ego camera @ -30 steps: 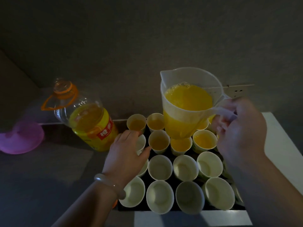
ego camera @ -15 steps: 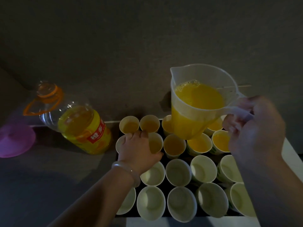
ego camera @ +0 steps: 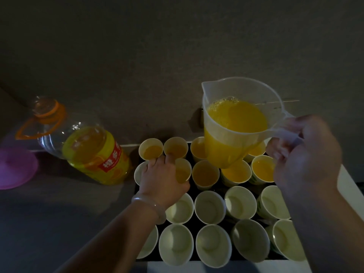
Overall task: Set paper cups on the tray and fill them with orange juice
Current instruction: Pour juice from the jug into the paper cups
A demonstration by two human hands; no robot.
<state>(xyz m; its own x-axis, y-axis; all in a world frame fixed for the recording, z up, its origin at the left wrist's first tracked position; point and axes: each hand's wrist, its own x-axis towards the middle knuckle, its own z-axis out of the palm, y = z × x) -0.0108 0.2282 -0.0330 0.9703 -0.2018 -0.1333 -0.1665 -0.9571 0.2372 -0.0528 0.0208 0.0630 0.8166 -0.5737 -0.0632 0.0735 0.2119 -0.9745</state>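
Measuring jug point(ego camera: 243, 89) of orange juice point(ego camera: 238, 118) — right hand point(ego camera: 304, 152) clenching its handle, hovering over filled paper cups point(ego camera: 204, 174), centre frame. Left hand point(ego camera: 163, 178) curling round second-row cup point(ego camera: 140, 170), steadying it on black tray point(ego camera: 224, 187) — likely next for pouring.

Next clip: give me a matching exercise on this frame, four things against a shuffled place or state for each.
Things:
1. jug
2. bottle
3. lid
4. front cups

Places or states:
A. empty, on the tray
B. purple, at the far left
C. held up by the right hand
D. part full, left of the tray

Pairs: 1-C, 2-D, 3-B, 4-A.
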